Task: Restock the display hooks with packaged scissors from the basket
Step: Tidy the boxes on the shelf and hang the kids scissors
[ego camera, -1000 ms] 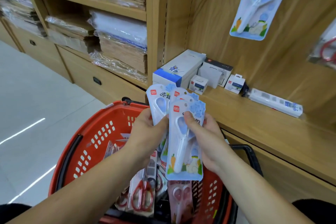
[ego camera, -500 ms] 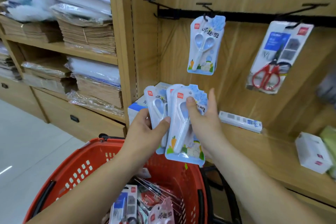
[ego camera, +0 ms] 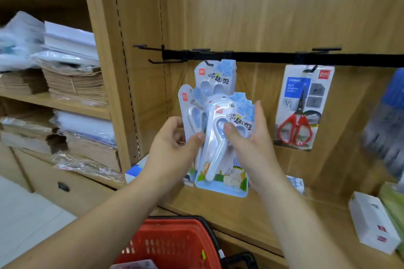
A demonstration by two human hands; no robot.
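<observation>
Scissors packs held up at the hooks

Above the red basket (ego camera: 175, 240), the left hand (ego camera: 172, 146) pinches the rear pack (ego camera: 188, 105) and the right hand (ego camera: 253, 146) grips the front pack (ego camera: 220, 166), thumb on top. Behind them a matching pack (ego camera: 215, 76) hangs from the black hook rail (ego camera: 262, 57).

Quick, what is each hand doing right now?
Left hand: pinches the back blue scissors pack.
Right hand: grips the front blue scissors pack.

We read "Clip joy" on the hanging blue pack (ego camera: 215, 77) at centre frame and on the front held pack (ego camera: 220, 156) below it. We read "HOME" on the red-scissors pack (ego camera: 302, 107) at right.
</observation>
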